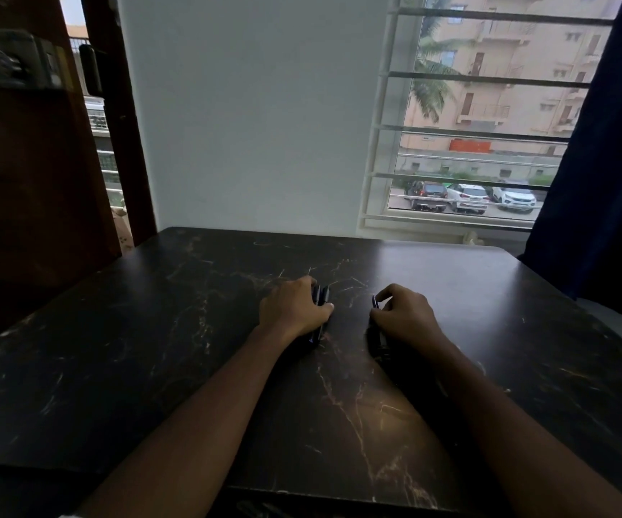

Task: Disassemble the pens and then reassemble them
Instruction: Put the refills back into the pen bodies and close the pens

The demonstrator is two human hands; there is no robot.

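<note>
Both hands rest on a dark marbled table (189, 349), palms down. My left hand (292, 308) is closed over a bunch of dark pens (321, 295); their ends stick out past the fingers and below the palm. My right hand (404, 317) grips another bunch of dark pens (375, 302), with one tip showing by the fingers and the rest lying under the palm. The dim light hides how many pens each hand holds and whether any are apart.
A white wall stands behind the table's far edge. To the right is a barred window (481, 143) and a dark blue curtain (608, 162). A brown wooden door (32, 162) stands at the left.
</note>
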